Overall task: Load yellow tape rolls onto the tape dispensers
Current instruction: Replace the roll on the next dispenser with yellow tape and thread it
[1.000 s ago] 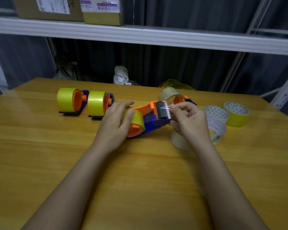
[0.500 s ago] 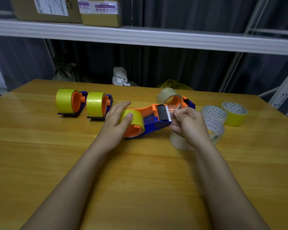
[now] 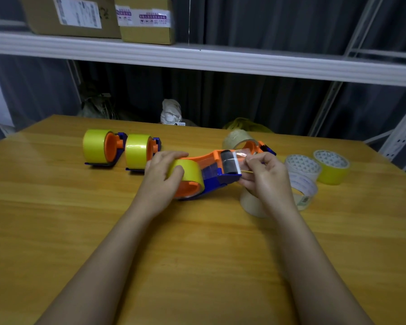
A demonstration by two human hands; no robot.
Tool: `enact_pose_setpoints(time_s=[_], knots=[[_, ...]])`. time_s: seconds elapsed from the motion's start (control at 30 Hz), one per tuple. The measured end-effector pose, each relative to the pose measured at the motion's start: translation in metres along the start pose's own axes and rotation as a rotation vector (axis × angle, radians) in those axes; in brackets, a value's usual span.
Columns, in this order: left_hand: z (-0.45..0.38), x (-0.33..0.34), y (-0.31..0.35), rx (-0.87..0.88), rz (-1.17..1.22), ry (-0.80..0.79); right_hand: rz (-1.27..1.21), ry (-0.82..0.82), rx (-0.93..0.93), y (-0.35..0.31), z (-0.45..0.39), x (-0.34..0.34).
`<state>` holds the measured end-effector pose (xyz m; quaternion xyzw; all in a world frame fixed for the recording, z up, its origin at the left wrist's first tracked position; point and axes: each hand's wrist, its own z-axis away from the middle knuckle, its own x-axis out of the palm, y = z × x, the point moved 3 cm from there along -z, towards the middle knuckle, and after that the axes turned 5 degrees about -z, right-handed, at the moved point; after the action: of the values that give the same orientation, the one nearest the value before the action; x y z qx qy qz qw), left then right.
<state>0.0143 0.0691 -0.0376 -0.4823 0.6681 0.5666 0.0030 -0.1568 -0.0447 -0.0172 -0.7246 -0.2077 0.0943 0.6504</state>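
Threading is the step in hand, as I judge it, and it is where things could slip. The head view, the only one, shows the right hand [image 3: 264,175] pinching the free end of tape [image 3: 242,154] just past the black roller and toothed blade [image 3: 239,165] of the tape dispenser [image 3: 217,177]. If the pull goes off-line, the film could wrinkle, fold onto itself or stick to the roller crooked; the fingers sit close to the teeth, so a slip could nick them. The tape end is thin and clear-looking, and could tear or slip free of the pinch.

The left hand [image 3: 161,174] curls over the yellow tape roll [image 3: 188,171] seated on the orange hub, thumb on its near face, fingers over the top, steadying it against the surface [image 3: 197,254]. Should that hold loosen, the roll may spin freely or the dispenser may slide toward the right edge. Both forearms reach in from the near edge and converge on the dispenser, which lies on its side about mid-surface.

Toward the far left corner stand two loaded dispensers [image 3: 117,150], side by side. Near the right edge lie a spare yellow roll [image 3: 333,167] and white rolls [image 3: 301,170], with a pale roll [image 3: 238,139] behind the dispenser. Another pale roll sits partly hidden under the right wrist.
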Motion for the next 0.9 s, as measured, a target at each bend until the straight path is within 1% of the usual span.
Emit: enact_pose_setpoints(time_s=[0.1,0.23,0.33,0.47,0.57,0.63,0.7,0.8,0.9], knots=[[-0.002,0.003,-0.003,-0.068,0.019,-0.024,0.035,-0.026,-0.024,0.001,0.001,0.002],[-0.002,0.006,-0.001,-0.132,0.064,0.034,-0.001,-0.015,0.047,0.004,-0.001,0.002],[0.000,0.007,-0.001,-0.151,0.161,0.050,-0.044,-0.030,0.109,0.007,-0.003,0.000],[0.001,0.005,-0.004,-0.192,0.326,0.020,-0.126,-0.055,0.174,0.009,-0.007,-0.003],[0.001,0.005,-0.007,-0.255,0.483,-0.015,-0.184,-0.058,0.222,0.012,-0.008,-0.005],[0.000,0.005,-0.008,-0.236,0.449,-0.023,-0.200,-0.047,0.228,0.012,-0.008,-0.006],[0.000,0.006,-0.008,-0.139,0.306,-0.002,-0.164,-0.027,0.186,0.010,-0.007,-0.005],[0.000,0.003,-0.004,0.029,0.100,0.077,-0.124,-0.028,0.105,0.005,-0.003,-0.002],[-0.001,0.002,-0.003,0.044,0.047,0.073,-0.141,-0.061,0.040,0.000,0.001,0.003]])
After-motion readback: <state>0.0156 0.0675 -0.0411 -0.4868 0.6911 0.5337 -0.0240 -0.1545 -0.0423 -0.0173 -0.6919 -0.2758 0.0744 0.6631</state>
